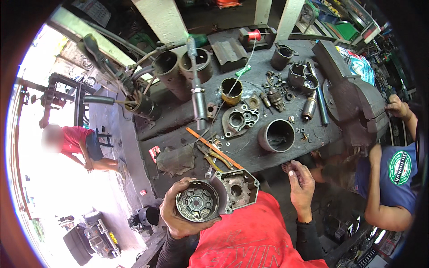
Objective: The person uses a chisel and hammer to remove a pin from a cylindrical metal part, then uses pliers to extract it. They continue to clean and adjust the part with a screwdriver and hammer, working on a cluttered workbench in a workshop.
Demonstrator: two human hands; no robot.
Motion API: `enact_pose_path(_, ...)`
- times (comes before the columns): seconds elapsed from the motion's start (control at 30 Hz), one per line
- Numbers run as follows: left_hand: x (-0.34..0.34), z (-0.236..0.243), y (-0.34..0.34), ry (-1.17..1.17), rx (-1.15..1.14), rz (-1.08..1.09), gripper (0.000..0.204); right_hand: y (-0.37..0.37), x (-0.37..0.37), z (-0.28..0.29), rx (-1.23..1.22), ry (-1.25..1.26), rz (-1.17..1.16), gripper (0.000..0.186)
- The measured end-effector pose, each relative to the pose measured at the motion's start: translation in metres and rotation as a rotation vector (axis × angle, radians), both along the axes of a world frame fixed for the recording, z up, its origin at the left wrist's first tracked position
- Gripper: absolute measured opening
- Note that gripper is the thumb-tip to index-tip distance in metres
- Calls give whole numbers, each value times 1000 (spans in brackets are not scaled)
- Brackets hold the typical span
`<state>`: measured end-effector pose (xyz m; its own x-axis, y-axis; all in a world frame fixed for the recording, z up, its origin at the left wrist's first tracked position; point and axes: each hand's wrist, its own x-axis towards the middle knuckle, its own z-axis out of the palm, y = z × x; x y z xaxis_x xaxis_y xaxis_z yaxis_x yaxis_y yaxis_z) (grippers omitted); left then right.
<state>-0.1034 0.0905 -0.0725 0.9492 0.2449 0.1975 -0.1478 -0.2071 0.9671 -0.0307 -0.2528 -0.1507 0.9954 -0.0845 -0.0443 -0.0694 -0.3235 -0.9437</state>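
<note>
Wrapped around the round end of a grey cast-metal gear housing (241, 189), my left hand (176, 207) holds it over my red shirt, just off the bench's near edge. The round cup faces up and shows a ribbed inner face with a small centre hole. Its flat flange side, with a larger round hole, points right. My right hand (302, 187) is raised to the right of the housing, apart from it. Its fingers are curled in and the thumb lies against them; whatever may be between them is too small to make out.
On the dark bench (174, 129) lie a metal cover (241, 118), a steel ring (276, 136), an orange strip (216, 149), pliers (210, 161), a socket tool (196, 87) and small parts. A bench vise (357, 102) stands at right, beside another person (389, 174). Someone else (76, 143) crouches at left.
</note>
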Motion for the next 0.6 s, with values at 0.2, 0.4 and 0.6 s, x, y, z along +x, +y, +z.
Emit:
enact_pose_path(0.2,-20,1,20,126,-178,114,121,26,0,23,-117,-39,61,24)
enact_pose_path(0.4,-24,-4,34,299,-210,177,111,15,81,59,-608,-337,253,16)
enact_pose_path(0.6,-30,-21,38,287,-118,214,102,44,185,5,-1121,-46,908,18)
